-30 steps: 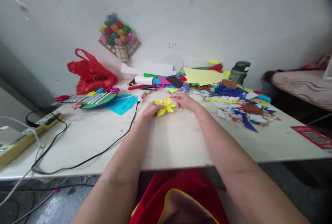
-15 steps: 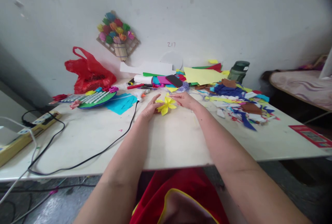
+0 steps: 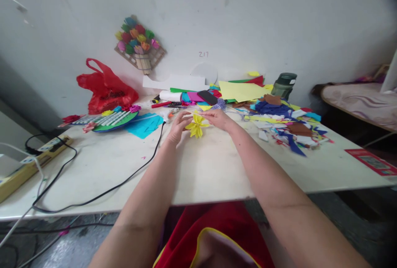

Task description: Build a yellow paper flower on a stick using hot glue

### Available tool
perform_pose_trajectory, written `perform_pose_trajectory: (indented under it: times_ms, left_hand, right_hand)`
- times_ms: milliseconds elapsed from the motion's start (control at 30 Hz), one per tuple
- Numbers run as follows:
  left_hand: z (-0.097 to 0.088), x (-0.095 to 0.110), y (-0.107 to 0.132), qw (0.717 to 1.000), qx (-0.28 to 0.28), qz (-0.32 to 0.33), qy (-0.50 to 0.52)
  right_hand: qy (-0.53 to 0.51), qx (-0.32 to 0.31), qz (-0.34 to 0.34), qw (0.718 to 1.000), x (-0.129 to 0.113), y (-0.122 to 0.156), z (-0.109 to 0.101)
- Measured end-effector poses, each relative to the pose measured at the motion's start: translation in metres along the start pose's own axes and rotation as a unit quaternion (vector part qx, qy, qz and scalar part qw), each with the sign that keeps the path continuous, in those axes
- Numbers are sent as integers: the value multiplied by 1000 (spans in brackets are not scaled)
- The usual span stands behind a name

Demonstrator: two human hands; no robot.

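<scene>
A yellow paper flower (image 3: 195, 126) is held just above the white table (image 3: 198, 168), tilted on its side between both hands. My left hand (image 3: 178, 125) pinches its left side, thumb and fingers closed on the petals. My right hand (image 3: 218, 119) grips the flower's top right edge with its fingertips. A ball of purple thread (image 3: 219, 104) lies just behind my right hand, and a thin strand runs from it toward the flower.
A heap of coloured paper scraps (image 3: 285, 125) covers the right of the table, with paper sheets (image 3: 238, 90), a dark phone (image 3: 208, 96) and a green bottle (image 3: 284, 85) behind. At left are a red bag (image 3: 105, 88), a green craft board (image 3: 113, 119), blue paper (image 3: 144, 124), a black cable (image 3: 102, 189) and a power strip (image 3: 31, 162).
The flower has been lifted off the table and turned from lying flat to tilted on its side. Both hands moved slightly away from me with it.
</scene>
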State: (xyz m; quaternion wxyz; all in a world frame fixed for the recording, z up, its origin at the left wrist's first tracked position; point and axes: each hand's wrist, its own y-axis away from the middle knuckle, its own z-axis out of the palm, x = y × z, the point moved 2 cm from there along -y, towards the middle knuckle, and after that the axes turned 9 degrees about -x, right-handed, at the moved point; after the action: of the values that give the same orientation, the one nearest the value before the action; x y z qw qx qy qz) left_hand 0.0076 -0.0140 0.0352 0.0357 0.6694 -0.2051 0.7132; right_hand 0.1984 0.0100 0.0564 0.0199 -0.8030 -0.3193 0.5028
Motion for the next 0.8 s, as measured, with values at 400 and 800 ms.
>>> perform_pose_trajectory:
  times_ms: [400, 800]
  left_hand:
    - [3, 5, -4, 994, 91, 50, 32]
    - [10, 1, -5, 999, 37, 35, -1]
  right_hand:
    - [-9, 14, 18, 1000, -8, -1, 4]
    - [-60, -7, 83, 995, -3, -1, 4]
